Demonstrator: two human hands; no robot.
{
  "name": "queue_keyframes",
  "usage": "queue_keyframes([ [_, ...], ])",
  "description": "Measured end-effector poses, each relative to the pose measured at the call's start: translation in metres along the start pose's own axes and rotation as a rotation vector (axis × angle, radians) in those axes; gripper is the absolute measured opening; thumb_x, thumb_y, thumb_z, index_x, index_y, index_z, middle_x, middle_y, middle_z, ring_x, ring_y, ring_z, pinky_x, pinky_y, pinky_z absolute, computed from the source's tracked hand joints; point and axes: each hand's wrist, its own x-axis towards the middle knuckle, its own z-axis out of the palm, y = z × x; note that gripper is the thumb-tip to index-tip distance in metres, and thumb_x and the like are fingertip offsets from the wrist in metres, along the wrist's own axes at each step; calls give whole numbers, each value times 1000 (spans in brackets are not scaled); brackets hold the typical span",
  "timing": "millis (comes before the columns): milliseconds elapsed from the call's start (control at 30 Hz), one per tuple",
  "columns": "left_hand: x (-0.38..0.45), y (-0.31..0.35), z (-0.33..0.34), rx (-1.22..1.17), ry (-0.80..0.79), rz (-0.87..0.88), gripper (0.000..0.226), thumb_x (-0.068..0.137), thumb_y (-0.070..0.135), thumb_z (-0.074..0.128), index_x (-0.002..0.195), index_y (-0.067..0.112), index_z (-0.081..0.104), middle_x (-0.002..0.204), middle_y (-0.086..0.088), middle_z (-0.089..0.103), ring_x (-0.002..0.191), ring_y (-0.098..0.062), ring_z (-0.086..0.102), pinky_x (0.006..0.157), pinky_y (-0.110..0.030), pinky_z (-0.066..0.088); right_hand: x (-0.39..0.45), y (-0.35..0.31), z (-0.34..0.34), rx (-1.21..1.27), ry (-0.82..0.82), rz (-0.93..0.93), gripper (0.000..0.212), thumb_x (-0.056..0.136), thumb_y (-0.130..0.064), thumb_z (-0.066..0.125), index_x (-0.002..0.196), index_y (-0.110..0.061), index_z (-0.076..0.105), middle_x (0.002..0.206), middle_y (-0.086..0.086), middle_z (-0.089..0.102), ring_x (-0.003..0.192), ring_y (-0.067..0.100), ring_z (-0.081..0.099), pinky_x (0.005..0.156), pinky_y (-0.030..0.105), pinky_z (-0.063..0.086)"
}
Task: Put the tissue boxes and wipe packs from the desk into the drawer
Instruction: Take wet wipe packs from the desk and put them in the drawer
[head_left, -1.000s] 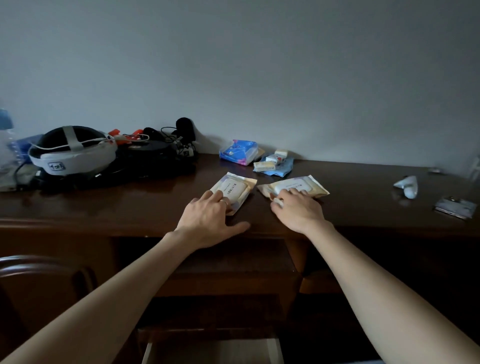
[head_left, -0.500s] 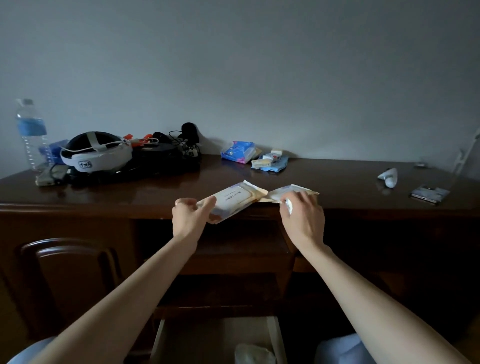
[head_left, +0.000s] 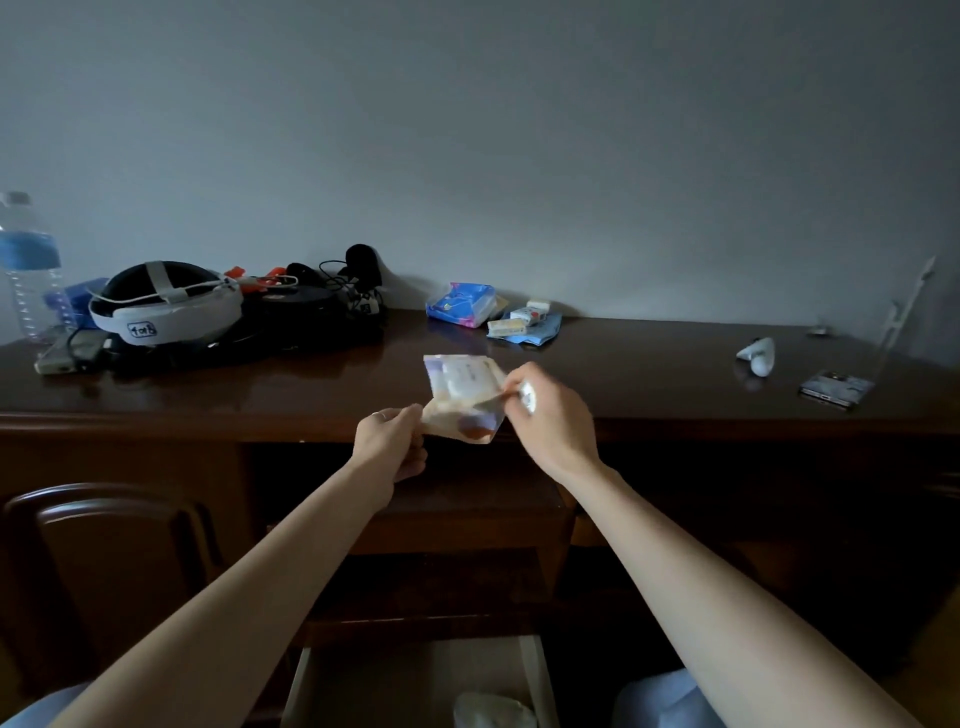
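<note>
Two pale wipe packs (head_left: 462, 387) are held together, tilted, in the air just before the desk's front edge (head_left: 208, 423). My left hand (head_left: 390, 448) pinches their lower left corner. My right hand (head_left: 551, 415) grips their right edge. At the back of the desk lie a blue tissue pack (head_left: 460, 304) and a few small packs (head_left: 525, 319) on a flat blue pack (head_left: 543, 332). Below, the open drawer (head_left: 415, 680) shows a pale bundle (head_left: 493, 711) inside.
On the desk's left stand a white headset (head_left: 166, 309), dark cables and gear (head_left: 322, 301) and a water bottle (head_left: 26, 265). A white controller (head_left: 758, 356) and a phone (head_left: 836, 387) lie at the right. A wooden chair back (head_left: 104, 519) is at lower left.
Both hands lifted the two wipe packs off the desk and brought them together into one stack off the front edge. The view pulled back, showing more of the open drawer.
</note>
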Motion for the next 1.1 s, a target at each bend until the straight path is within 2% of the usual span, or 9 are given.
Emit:
queue_keyframes([
  [100,-3,0,-3,-95,-36,-139,33,98,44,58,101,13,69,79,-6,59,71,-20,60,60,-31,57,-3,-3,9,-142,-157,-49,10,89,-31,61,95,-37,56,104,-17,60,81,11,61,53,24,35],
  [233,2,0,-9,-116,-206,-198,59,86,65,65,102,9,73,96,-11,77,91,-27,75,70,-37,61,-4,1,15,0,-195,9,10,87,-31,61,92,-39,63,110,-18,55,88,6,58,62,28,48],
  [400,6,-3,7,19,-215,-22,24,93,26,70,109,9,70,76,-5,77,70,-18,76,64,-31,63,-8,5,12,466,-59,306,8,82,-35,62,77,-31,68,83,-11,70,78,6,67,67,37,56],
  [500,0,-25,1,12,-299,30,18,92,24,69,101,9,69,80,-7,71,72,-16,73,73,-32,62,-13,11,8,623,47,545,15,83,-43,66,89,-30,65,86,-3,70,62,7,67,60,34,54],
  [633,-22,-60,-29,105,-625,17,34,85,29,69,113,9,73,108,-12,74,95,-23,71,95,-38,57,-26,12,-2,604,-256,587,68,66,-74,77,114,-29,62,101,-16,66,71,-4,68,60,21,52],
  [733,-35,-84,-43,246,-787,14,36,84,17,65,116,3,71,112,-15,71,99,-25,65,91,-32,52,-51,15,9,568,-436,544,80,58,-75,81,122,-34,56,109,-22,65,97,-3,63,67,18,51],
  [867,-49,-119,-58,305,-837,-43,48,86,32,73,129,11,65,123,-9,71,113,-22,67,95,-30,52,-104,36,39,659,-566,570,65,73,-55,82,106,-1,68,96,-4,78,91,13,74,70,27,58],
  [967,-54,-161,-64,130,-649,-154,56,90,49,68,132,13,60,124,-6,72,115,-23,69,93,-36,57,-146,52,65,655,-601,623,47,80,-47,80,95,-4,68,91,3,76,85,24,73,72,31,58],
  [1100,-55,-232,-69,195,-491,-303,57,89,53,63,103,-2,72,97,-12,77,86,-25,74,72,-26,60,-198,66,113,478,-760,613,39,78,-58,76,97,-25,72,100,-3,68,94,17,64,77,32,47],
])
